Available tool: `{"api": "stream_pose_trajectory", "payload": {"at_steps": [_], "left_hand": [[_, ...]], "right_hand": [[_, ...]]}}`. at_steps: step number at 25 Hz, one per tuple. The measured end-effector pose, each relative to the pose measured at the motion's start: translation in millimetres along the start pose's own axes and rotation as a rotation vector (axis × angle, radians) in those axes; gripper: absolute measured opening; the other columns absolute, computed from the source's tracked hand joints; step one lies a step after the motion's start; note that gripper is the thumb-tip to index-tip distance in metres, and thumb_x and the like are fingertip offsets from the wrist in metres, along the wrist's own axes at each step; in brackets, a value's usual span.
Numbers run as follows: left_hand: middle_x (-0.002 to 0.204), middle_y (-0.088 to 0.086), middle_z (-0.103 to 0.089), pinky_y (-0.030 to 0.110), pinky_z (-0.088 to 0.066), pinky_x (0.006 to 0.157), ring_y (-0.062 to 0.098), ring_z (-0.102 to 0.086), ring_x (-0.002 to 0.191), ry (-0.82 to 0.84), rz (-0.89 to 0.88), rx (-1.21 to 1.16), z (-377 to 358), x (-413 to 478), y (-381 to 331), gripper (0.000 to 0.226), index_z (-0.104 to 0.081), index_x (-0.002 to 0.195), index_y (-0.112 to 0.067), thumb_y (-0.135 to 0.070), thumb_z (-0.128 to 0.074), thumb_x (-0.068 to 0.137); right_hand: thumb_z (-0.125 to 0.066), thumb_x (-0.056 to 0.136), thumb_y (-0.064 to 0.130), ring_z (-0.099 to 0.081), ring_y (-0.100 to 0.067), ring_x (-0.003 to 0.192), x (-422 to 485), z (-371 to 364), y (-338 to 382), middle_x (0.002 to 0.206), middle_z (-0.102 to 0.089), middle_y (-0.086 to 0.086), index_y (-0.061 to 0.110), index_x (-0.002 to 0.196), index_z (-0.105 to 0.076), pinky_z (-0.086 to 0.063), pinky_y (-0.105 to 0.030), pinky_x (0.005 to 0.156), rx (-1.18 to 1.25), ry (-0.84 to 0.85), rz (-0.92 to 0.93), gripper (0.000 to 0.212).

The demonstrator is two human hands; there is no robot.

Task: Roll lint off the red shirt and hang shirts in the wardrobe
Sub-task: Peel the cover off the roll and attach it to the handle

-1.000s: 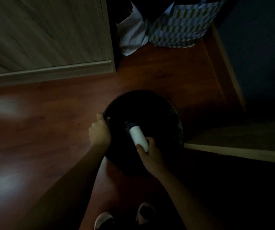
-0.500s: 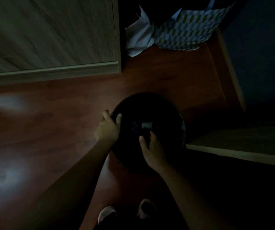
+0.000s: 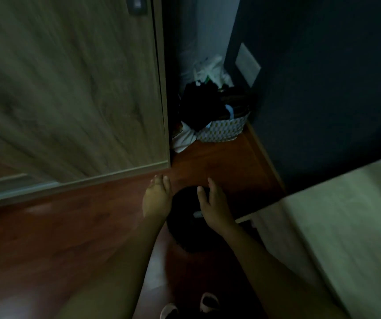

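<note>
Left hand (image 3: 156, 199) beside, right hand (image 3: 214, 209) above round black bin (image 3: 185, 236), lower centre; both empty, fingers loose; pale roller (image 3: 197, 214) inside.

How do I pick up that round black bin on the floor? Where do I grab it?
Probably grab the black bin by its rim, one hand on each side, coming down from above. It stands upright on the floor with its round open top facing up, and no handle shows. The left hand, by its left edge, and the right hand, over it, are both open.
</note>
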State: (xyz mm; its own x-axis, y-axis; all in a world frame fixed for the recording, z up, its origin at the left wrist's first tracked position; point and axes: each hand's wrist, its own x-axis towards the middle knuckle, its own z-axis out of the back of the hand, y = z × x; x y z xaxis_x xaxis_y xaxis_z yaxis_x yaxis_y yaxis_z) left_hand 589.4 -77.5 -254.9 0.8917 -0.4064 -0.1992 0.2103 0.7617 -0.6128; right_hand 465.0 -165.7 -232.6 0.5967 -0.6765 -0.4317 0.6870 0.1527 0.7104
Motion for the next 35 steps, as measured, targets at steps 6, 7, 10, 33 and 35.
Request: {"api": "stream_pose_trajectory", "payload": {"at_steps": [6,7,10,33,35], "left_hand": [[0.117,0.025,-0.061,0.038,-0.041,0.084,0.040,-0.057,0.106,0.065,-0.174,-0.211,105,-124,-129,0.038,-0.055,0.119,-0.001,-0.026,-0.033,0.100],[0.117,0.025,-0.060,0.036,-0.040,0.083,0.039,-0.057,0.106,0.066,-0.200,-0.241,108,-146,-144,0.038,-0.055,0.119,0.000,-0.024,-0.032,0.100],[0.129,0.021,-0.056,0.033,-0.038,0.092,0.035,-0.051,0.118,0.106,-0.229,-0.306,111,-216,-183,0.041,-0.052,0.129,-0.003,-0.026,-0.032,0.101],[0.134,0.008,-0.056,0.022,-0.035,0.100,0.022,-0.053,0.122,0.654,-0.804,0.223,-85,-579,-244,0.037,-0.064,0.118,-0.014,-0.028,-0.050,0.088],[0.127,0.010,-0.057,0.031,-0.045,0.093,0.028,-0.055,0.114,0.694,-0.819,0.314,-97,-579,-247,0.039,-0.066,0.109,-0.012,-0.034,-0.041,0.088]], "right_hand": [[-0.030,0.091,0.045,-0.039,-0.027,0.130,-130,141,78,0.142,-0.042,-0.013,0.010,0.143,-0.030,-0.031,-0.038,0.106,-0.186,-0.271,0.295,0.062],[-0.030,0.091,0.044,-0.041,-0.028,0.127,-150,160,79,0.140,-0.044,-0.014,0.009,0.142,-0.032,-0.033,-0.037,0.104,-0.240,-0.308,0.345,0.062],[-0.029,0.092,0.043,-0.041,-0.028,0.125,-207,212,59,0.139,-0.044,-0.013,0.010,0.141,-0.032,-0.034,-0.038,0.103,-0.386,-0.397,0.405,0.060],[-0.044,0.092,0.046,-0.018,-0.032,0.142,-374,421,-260,0.157,-0.014,-0.010,0.027,0.148,-0.016,-0.024,-0.046,0.114,-0.722,-0.154,0.268,0.065],[-0.045,0.093,0.044,-0.018,-0.033,0.142,-367,420,-263,0.158,-0.011,-0.008,0.026,0.147,-0.017,-0.025,-0.047,0.113,-0.703,-0.100,0.240,0.064]]}}
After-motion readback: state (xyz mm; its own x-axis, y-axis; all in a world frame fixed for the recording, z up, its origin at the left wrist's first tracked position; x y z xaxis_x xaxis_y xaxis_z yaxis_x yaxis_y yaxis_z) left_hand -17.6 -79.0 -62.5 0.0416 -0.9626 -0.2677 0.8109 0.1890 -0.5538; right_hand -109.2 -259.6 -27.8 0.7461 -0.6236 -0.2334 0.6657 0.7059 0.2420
